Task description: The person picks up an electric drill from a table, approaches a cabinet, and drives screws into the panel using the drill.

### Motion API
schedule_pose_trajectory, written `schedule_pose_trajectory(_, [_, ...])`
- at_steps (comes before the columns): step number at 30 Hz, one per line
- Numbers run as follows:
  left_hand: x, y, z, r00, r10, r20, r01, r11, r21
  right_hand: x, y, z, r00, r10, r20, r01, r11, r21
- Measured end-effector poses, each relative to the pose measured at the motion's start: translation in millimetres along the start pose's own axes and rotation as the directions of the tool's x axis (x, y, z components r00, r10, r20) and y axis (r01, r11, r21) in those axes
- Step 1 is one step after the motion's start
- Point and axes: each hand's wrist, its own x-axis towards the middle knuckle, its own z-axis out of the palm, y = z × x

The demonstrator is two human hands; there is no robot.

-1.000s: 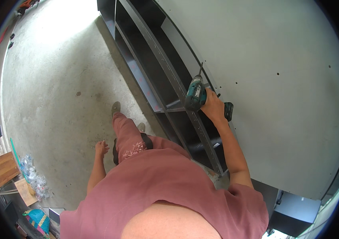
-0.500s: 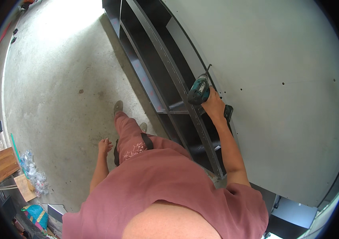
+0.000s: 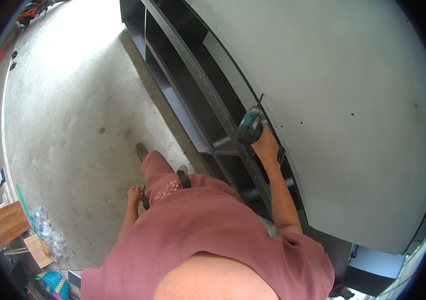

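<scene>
My right hand (image 3: 267, 145) is wrapped round the grip of a teal and black cordless drill (image 3: 250, 127). A thin bit (image 3: 261, 98) sticks out of its chuck, its tip beside the dark front edge of a large pale panel (image 3: 353, 165). Below that edge is a dark cabinet (image 3: 193, 65) with several open compartments; the drill overlaps its upper part. Down by my left thigh hangs my left hand (image 3: 134, 194), fingers curled in; whether anything small is inside them is hidden.
Concrete floor (image 3: 73, 125) stretches left of the cabinet. Wooden boards (image 3: 8, 225), a heap of clear plastic bags (image 3: 48, 232) and a colourful woven bag (image 3: 54, 285) lie at the lower left. Small dark holes dot the panel.
The cabinet and panel have shifted left and down in the picture as I moved along. My feet have changed position. The drill stays in my right hand near the panel's edge.
</scene>
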Motion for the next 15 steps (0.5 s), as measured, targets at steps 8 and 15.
schedule_pose_trajectory(8, [48.6, 66.3, -42.7, 0.979, 0.204, 0.013, -0.203, 0.979, -0.028, 8.4, -45.7, 8.4, 0.951, 0.310, 0.006, -0.302, 0.920, 0.249])
schedule_pose_trajectory(15, [94.1, 165.2, -115.2, 0.982, 0.188, 0.000, -0.188, 0.980, -0.062, 30.2, -70.0, 33.0, 0.900, 0.421, -0.113, -0.334, 0.831, 0.445])
